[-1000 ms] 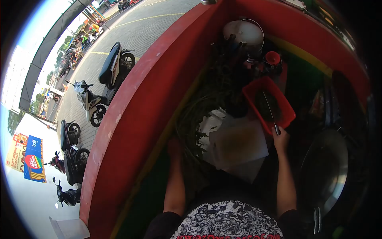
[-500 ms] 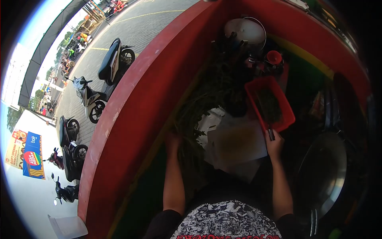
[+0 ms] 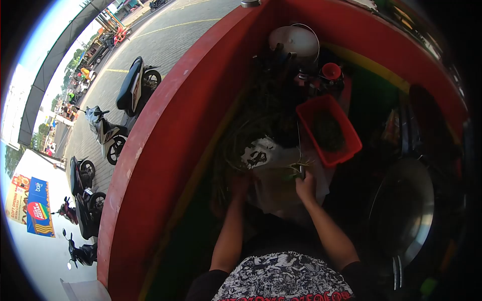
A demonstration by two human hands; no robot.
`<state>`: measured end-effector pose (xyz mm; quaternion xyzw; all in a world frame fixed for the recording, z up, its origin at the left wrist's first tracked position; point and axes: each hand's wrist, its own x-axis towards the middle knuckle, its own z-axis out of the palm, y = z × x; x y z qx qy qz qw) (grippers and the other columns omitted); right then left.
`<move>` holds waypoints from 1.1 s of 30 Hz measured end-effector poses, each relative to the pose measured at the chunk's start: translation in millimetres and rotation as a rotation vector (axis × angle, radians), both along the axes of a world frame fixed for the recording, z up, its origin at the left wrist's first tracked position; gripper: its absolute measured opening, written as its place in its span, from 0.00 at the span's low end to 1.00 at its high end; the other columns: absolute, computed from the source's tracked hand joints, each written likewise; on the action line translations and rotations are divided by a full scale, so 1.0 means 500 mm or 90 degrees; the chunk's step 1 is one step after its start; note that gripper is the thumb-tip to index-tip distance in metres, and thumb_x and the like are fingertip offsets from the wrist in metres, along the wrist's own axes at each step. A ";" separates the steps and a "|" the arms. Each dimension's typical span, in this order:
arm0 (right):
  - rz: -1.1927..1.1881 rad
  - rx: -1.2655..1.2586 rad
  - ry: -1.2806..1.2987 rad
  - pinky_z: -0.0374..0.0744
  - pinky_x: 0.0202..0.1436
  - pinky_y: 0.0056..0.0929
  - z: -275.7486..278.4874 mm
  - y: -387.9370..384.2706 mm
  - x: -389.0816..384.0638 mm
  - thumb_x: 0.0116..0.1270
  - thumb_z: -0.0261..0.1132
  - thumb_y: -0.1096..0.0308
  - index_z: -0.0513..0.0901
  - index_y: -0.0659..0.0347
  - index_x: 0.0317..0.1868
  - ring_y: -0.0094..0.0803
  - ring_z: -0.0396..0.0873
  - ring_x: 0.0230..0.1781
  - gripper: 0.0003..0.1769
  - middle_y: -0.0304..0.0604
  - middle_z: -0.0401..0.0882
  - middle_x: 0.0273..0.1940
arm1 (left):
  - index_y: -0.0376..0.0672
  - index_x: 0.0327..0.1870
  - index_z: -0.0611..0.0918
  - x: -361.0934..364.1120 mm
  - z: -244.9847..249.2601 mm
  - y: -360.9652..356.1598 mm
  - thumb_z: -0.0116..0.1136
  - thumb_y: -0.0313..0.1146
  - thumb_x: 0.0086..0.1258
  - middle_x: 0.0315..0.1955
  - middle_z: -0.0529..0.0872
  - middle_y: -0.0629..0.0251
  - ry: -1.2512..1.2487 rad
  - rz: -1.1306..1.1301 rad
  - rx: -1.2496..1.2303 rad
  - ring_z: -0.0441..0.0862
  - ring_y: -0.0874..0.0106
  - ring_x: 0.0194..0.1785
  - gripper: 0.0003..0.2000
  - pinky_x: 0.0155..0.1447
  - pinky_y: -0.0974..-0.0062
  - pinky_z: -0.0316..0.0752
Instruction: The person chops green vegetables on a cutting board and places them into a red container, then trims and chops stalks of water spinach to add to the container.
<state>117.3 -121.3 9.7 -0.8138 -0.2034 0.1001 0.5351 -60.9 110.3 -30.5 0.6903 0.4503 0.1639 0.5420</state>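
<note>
The fingers [image 3: 302, 179] of the right hand [image 3: 305, 188] are clenching round the handle of a knife [image 3: 299, 161]. Its thin blade is pointing away from the body, past the far edge of the white cutting board [image 3: 273, 195], probably so that the edge is clear of the other hand. A few green stems [image 3: 289, 172] are lying on the board's far edge, just beside that fist. The left hand [image 3: 240, 186] is resting at the board's left edge, against a heap of dark greens [image 3: 241, 148]. Shadow is hiding its fingers, so I cannot tell whether they are gripping or lying loose. Both forearms are reaching forward and angling inward toward the board, elbows spread. A red basket [image 3: 352, 145] is sitting just beyond the board's far right corner, likely for a short reach, and a wide metal pan [image 3: 406, 215] is lying to the board's right.
</note>
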 end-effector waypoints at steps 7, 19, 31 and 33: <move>-0.082 -0.115 0.026 0.73 0.33 0.43 0.064 -0.121 -0.054 0.83 0.66 0.54 0.78 0.69 0.38 0.40 0.76 0.24 0.23 0.52 0.78 0.24 | 0.34 0.54 0.88 -0.009 0.069 -0.100 0.71 0.51 0.72 0.40 0.92 0.44 0.207 -0.015 0.113 0.92 0.48 0.46 0.25 0.52 0.53 0.84; 0.041 -0.078 -0.033 0.79 0.35 0.43 0.074 -0.159 -0.062 0.69 0.80 0.62 0.77 0.65 0.38 0.46 0.84 0.27 0.20 0.49 0.82 0.27 | 0.39 0.53 0.88 0.063 0.106 -0.136 0.62 0.30 0.68 0.47 0.85 0.51 0.025 -0.508 0.539 0.83 0.50 0.57 0.14 0.59 0.53 0.83; 0.140 -0.115 -0.047 0.82 0.44 0.49 0.025 -0.079 -0.011 0.66 0.79 0.63 0.84 0.63 0.55 0.59 0.88 0.41 0.21 0.56 0.87 0.38 | 0.44 0.56 0.91 0.066 0.091 -0.120 0.59 0.30 0.73 0.56 0.90 0.51 -0.015 -0.395 0.270 0.90 0.50 0.56 0.14 0.62 0.57 0.84; 0.161 -0.098 -0.052 0.82 0.44 0.49 0.011 -0.083 0.007 0.66 0.79 0.63 0.85 0.63 0.55 0.58 0.88 0.41 0.21 0.56 0.87 0.38 | 0.42 0.57 0.90 0.065 0.104 -0.116 0.60 0.29 0.75 0.55 0.91 0.52 -0.004 -0.337 0.197 0.91 0.53 0.56 0.14 0.63 0.60 0.85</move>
